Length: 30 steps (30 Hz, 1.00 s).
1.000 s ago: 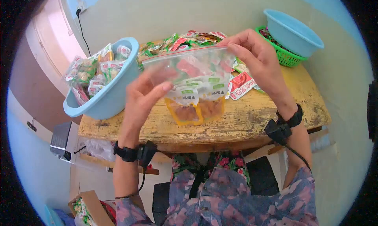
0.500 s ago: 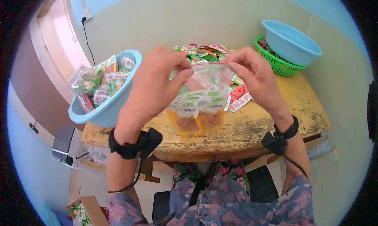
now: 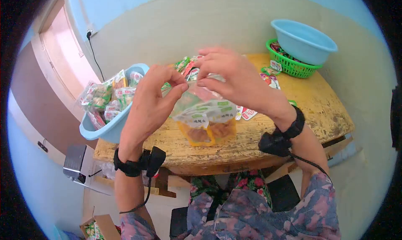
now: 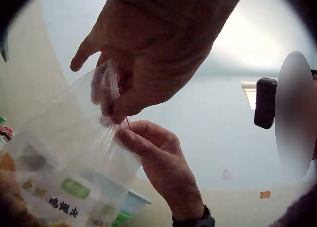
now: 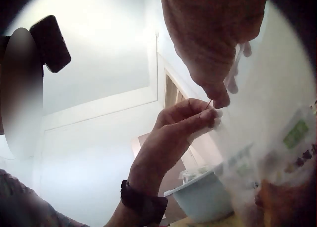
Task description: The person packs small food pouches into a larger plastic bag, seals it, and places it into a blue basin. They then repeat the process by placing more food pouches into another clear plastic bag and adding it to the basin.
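A clear zip bag point(image 3: 204, 118) with white, green and yellow-orange packets inside hangs upright above the table's front part. My left hand point(image 3: 151, 104) pinches its top edge on the left between thumb and fingers. Close beside it, my right hand point(image 3: 240, 81) pinches the same red-lined edge with thumb and index finger, its other fingers spread. In the left wrist view the bag point(image 4: 74, 157) slants down from both hands, and the right hand point(image 4: 166, 162) is below the left hand point(image 4: 148, 49).
A pale blue tub point(image 3: 113, 129) full of packets stands at the table's left. Loose packets lie behind the bag. At the back right, a blue basin point(image 3: 303, 41) sits on a green basket point(image 3: 293, 67). An open cardboard box point(image 3: 106, 227) is on the floor, lower left.
My right hand has moved left along the bag's top edge, close to my left hand. The left hand shifted right, then slightly back left. The bag stays in about the same place.
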Tool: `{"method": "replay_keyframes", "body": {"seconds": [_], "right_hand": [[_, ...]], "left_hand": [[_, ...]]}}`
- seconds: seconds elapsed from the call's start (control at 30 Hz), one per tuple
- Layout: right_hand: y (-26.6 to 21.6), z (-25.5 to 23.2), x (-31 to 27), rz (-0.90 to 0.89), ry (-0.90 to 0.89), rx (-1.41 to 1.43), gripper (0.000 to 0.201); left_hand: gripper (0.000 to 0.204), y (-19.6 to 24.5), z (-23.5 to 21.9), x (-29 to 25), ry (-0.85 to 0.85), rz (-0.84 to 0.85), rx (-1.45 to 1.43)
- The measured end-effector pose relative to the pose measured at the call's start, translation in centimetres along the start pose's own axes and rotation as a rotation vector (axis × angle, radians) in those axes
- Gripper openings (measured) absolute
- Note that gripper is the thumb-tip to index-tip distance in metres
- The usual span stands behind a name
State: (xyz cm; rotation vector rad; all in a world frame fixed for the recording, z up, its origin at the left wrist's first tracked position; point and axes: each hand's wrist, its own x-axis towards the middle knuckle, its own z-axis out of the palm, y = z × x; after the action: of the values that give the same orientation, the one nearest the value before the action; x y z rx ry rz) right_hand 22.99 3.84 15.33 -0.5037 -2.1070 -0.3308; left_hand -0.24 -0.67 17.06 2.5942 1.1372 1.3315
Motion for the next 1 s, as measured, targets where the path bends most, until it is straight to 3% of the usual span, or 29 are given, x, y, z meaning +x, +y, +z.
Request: {"method": "replay_keyframes", "body": {"seconds": [0.1, 0.2, 0.27, 0.37, 0.47, 0.53, 0.63, 0.83, 0.93, 1.0], "right_hand": [[0.7, -1.6, -1.6, 0.131, -0.001, 0.106, 0.020], [0.6, -4.0, -3.0, 0.429, -0.104, 0.397, 0.010], [0.5, -4.5, -3.7, 0.458, -0.096, 0.423, 0.013], [0.4, -4.2, -4.3, 0.520, -0.053, 0.514, 0.020], [0.2, -3.9, -4.6, 0.587, -0.037, 0.569, 0.021], [0.4, -3.6, -4.9, 0.630, -0.046, 0.573, 0.020], [-0.1, -1.7, -6.4, 0.690, 0.089, 0.782, 0.020], [0.1, -0.4, -8.0, 0.695, -0.067, 0.658, 0.019], [0.3, -0.5, -7.8, 0.647, 0.028, 0.670, 0.020], [-0.5, -0.4, -8.0, 0.741, 0.051, 0.654, 0.020]], "left_hand": [[0.013, -0.7, -0.2, -0.6, 0.014, 0.008, -0.022], [0.013, -1.0, 0.1, -0.8, 0.026, 0.021, -0.088], [0.015, -1.2, 0.4, -1.1, 0.016, 0.009, -0.148], [0.018, -1.5, 0.7, -1.9, -0.017, -0.142, -0.246], [0.020, -2.8, 2.1, -4.1, -0.050, -0.385, -0.708], [0.018, -5.3, 3.4, -5.8, -0.068, -0.395, -0.742], [0.017, -6.8, 4.5, -7.0, -0.031, -0.376, -0.781], [0.013, -5.7, 4.7, -6.5, 0.034, -0.374, -0.777], [0.013, -5.0, 4.6, -6.6, 0.059, -0.384, -0.745], [0.013, -4.9, 5.0, -7.2, 0.084, -0.418, -0.725]]}}
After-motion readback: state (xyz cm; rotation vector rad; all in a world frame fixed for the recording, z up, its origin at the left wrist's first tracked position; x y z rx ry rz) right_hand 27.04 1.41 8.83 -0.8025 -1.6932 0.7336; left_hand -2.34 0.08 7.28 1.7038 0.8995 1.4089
